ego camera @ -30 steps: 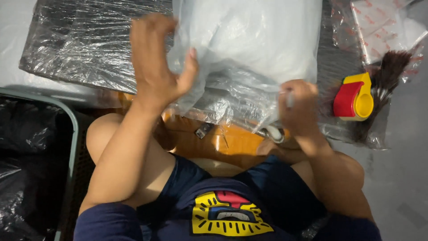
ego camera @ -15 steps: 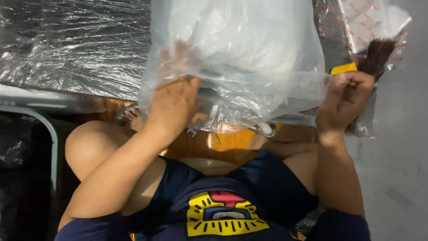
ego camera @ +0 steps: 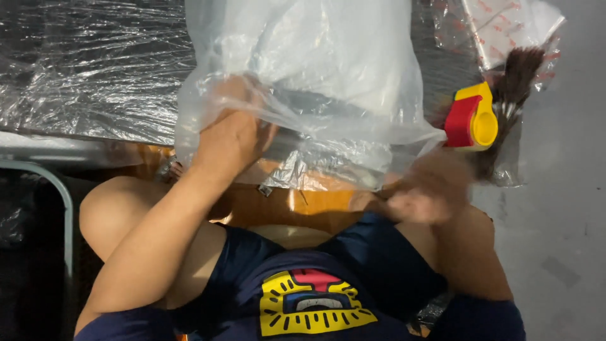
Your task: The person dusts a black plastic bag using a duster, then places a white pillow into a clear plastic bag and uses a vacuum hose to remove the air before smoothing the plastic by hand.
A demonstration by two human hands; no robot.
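the left hand (ego camera: 230, 136) reaches inside the clear plastic bag (ego camera: 303, 76), its fingers clenched on the film. the right hand (ego camera: 429, 189) is blurred below the bag's edge, so i cannot tell its fingers' state. a red and yellow tape dispenser (ego camera: 470, 117) lies just beside it.

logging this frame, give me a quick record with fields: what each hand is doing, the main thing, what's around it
view: head camera, looking down at a seated person
main thing: clear bag, crumpled, with pale contents
left hand: inside the bag's lower edge, fingers curled in the plastic
right hand: blurred, below the bag's right corner; grip cannot be told
right of bag: red and yellow tape dispenser, dark brush next to it
surface: table covered in clear wrap
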